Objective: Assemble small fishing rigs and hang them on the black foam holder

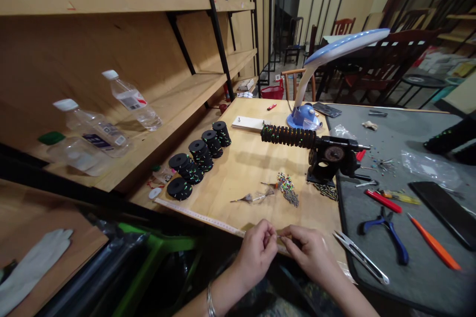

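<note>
My left hand and my right hand meet at the near edge of the wooden table. Both are closed in a pinch, fingertips almost touching. A tiny thin piece shows between them, too small to name. Just beyond lie two wispy bundles of fine line or wire, a heap of small coloured beads and a pile of small metal pieces. Farther back, a black hand-cranked winder carries a row of black foam spools wound with line and dotted with coloured bits.
Stacked black foam spools line the table's left side. A blue desk lamp stands behind. On the grey mat lie blue pliers, tweezers, an orange-handled tool and a black case. Shelves with plastic bottles rise at left.
</note>
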`<action>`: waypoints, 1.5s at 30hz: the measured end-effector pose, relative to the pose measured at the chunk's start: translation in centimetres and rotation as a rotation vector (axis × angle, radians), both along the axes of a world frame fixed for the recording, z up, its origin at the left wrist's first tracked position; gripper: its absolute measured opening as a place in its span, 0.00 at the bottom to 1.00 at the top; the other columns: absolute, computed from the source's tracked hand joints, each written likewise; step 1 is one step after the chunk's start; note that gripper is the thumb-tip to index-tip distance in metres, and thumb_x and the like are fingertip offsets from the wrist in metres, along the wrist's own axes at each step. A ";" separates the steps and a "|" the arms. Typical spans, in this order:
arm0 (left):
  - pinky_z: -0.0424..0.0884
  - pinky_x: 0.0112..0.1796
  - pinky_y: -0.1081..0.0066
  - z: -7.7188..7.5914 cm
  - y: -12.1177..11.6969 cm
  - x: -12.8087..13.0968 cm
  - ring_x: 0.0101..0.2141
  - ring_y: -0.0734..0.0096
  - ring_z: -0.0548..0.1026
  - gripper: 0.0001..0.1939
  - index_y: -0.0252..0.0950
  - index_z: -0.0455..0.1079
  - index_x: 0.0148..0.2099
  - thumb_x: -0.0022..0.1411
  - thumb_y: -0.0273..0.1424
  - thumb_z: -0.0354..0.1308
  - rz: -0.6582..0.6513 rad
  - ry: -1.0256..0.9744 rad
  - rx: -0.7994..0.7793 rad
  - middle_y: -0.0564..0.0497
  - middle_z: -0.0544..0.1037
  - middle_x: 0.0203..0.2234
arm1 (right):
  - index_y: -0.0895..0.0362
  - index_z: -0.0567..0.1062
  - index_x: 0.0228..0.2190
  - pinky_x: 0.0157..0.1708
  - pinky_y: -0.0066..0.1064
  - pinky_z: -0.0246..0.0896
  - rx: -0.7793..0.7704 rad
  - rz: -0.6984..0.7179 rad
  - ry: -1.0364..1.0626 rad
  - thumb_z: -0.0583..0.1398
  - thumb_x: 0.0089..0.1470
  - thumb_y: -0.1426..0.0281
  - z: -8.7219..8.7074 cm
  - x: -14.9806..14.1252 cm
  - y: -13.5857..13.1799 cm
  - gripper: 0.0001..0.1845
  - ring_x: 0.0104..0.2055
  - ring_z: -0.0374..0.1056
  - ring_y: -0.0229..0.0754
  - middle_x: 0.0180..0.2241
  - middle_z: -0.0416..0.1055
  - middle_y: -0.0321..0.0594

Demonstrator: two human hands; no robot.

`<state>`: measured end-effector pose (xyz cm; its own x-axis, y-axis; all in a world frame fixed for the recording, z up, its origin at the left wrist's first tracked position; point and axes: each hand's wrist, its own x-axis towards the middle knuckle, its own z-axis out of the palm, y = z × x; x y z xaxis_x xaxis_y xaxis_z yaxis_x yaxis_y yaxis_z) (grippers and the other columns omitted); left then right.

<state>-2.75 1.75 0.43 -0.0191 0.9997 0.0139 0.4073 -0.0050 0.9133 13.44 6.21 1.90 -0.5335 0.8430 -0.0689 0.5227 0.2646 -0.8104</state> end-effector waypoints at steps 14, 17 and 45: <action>0.60 0.28 0.75 0.5 0.1 -0.8 0.25 0.73 0.64 0.06 0.37 0.61 0.30 0.61 0.27 0.49 0.032 -0.069 -0.002 0.56 0.65 0.22 | 0.52 0.67 0.28 0.27 0.28 0.58 0.069 0.030 -0.107 0.51 0.58 0.68 1.5 0.9 0.2 0.08 0.27 0.69 0.42 0.26 0.73 0.37; 0.60 0.28 0.75 0.6 0.1 -0.7 0.25 0.73 0.65 0.06 0.37 0.62 0.30 0.61 0.27 0.49 0.033 -0.056 0.010 0.56 0.66 0.23 | 0.52 0.67 0.29 0.28 0.29 0.58 0.096 0.039 -0.082 0.50 0.59 0.68 1.4 0.8 0.1 0.09 0.28 0.69 0.42 0.27 0.73 0.39; 0.59 0.23 0.78 2.8 0.9 -0.4 0.20 0.78 0.65 0.11 0.34 0.70 0.41 0.53 0.22 0.58 -0.203 -0.211 -0.089 0.58 0.69 0.21 | 0.54 0.67 0.48 0.28 0.27 0.56 -0.049 0.135 -0.048 0.51 0.60 0.69 4.3 0.4 0.6 0.15 0.29 0.70 0.40 0.28 0.74 0.34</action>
<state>-3.19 2.67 3.20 0.1879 0.9805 -0.0566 0.2077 0.0167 0.9780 13.88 6.81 6.16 -0.6367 0.7590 -0.1361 0.5235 0.2959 -0.7990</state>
